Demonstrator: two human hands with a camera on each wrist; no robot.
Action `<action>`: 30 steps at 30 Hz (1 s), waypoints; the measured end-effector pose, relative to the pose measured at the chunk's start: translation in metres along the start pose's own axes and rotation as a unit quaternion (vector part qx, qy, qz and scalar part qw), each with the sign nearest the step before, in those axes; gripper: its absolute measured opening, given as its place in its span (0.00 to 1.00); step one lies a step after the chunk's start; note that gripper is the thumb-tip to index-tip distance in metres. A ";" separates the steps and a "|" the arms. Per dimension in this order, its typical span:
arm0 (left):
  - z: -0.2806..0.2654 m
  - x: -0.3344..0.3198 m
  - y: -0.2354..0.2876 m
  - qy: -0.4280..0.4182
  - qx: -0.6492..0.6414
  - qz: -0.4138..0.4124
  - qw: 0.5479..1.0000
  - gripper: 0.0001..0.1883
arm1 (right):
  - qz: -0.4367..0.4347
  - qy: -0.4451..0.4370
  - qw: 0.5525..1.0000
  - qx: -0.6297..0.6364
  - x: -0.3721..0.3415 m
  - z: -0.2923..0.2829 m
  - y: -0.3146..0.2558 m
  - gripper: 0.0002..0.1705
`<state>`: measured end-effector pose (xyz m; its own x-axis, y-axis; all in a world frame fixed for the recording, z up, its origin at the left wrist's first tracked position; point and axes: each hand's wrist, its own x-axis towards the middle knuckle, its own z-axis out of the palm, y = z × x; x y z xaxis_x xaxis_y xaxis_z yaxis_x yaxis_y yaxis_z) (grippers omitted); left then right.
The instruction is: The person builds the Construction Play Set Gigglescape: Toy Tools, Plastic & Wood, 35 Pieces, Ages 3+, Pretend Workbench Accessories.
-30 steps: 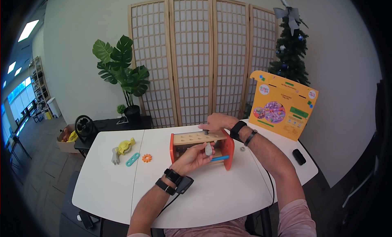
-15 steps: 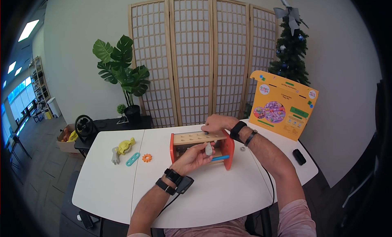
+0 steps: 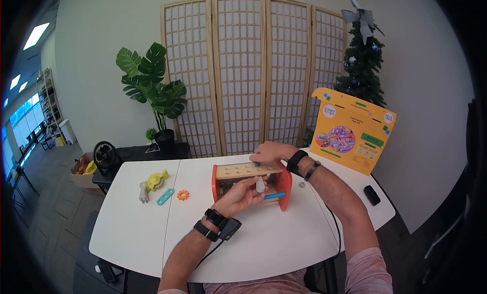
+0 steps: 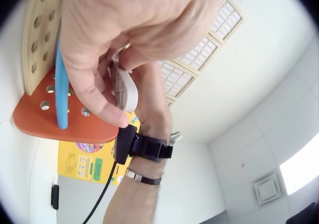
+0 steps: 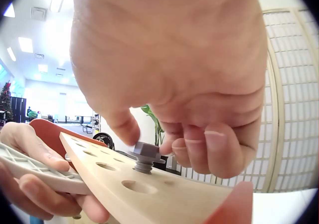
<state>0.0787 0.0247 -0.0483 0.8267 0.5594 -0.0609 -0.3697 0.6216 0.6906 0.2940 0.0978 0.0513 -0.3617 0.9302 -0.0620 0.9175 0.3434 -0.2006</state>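
Observation:
My left hand (image 3: 242, 194) grips a light grey plastic tool (image 3: 260, 185), held just in front of the wooden top board (image 3: 238, 170) of a toy bench with red-orange side panels (image 3: 285, 190). In the right wrist view, a dark grey hex-headed bolt (image 5: 146, 155) stands in a hole of the board. My right hand (image 5: 174, 69) is above it, thumb and curled fingers on either side of the bolt head; fingertip contact is hard to tell. A blue bar (image 4: 62, 87) extends beside the left fingers in the left wrist view.
On the table's left lie a yellow toy piece (image 3: 157, 180), a grey piece (image 3: 143, 193), a teal strip (image 3: 165, 196) and an orange gear (image 3: 183, 195). Right of the bench are a small grey ring (image 3: 302, 184), a yellow box (image 3: 352, 132) and a black case (image 3: 371, 194).
My right hand's fingers have drawn in from a more extended pose around the bolt head. My left hand keeps its grip on the grey tool, almost unmoved.

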 end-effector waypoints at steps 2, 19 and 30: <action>0.000 0.000 0.000 0.000 -0.002 0.000 1.000 0.21 | 0.000 -0.007 1.000 -0.007 -0.003 -0.001 -0.001 0.39; -0.001 0.001 0.000 0.001 -0.005 -0.002 1.000 0.21 | -0.013 -0.037 0.999 0.010 -0.006 -0.004 -0.003 0.43; 0.001 0.001 0.001 0.000 0.001 -0.003 1.000 0.21 | 0.037 -0.037 0.998 -0.031 -0.004 -0.003 -0.003 0.41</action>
<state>0.0794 0.0250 -0.0471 0.8284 0.5564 -0.0651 -0.3641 0.6231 0.6922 0.2933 0.0937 0.0552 -0.3027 0.9416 -0.1475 0.9495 0.2844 -0.1328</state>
